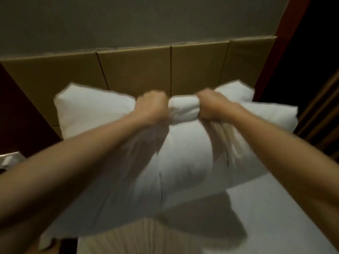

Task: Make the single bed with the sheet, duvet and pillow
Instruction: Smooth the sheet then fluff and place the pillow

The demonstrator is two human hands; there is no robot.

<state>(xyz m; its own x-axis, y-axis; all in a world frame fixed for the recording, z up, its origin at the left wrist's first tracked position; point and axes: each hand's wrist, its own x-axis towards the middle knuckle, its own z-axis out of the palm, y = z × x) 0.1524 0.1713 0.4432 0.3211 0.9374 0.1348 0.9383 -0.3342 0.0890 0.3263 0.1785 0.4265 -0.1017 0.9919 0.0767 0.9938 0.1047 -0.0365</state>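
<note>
A white pillow point(95, 110) hangs in the air in front of me, above the head end of the bed. My left hand point(152, 107) grips its top edge left of centre, and my right hand point(211, 105) grips the same edge a little to the right. The fabric bunches between the two fists. A loose white pillowcase point(128, 171) drapes down from both hands and blurs with motion. Below lies the bed with a white sheet point(271, 213) on the right and a beige striped surface point(128, 239) at the bottom centre.
A tan panelled headboard point(134, 70) runs along the grey wall point(146, 21) behind the pillow. Dark wood sits at the left, with a small light object point(9, 160) on it. A reddish wooden frame point(286, 39) and dark slatted panel point(322, 110) stand at the right.
</note>
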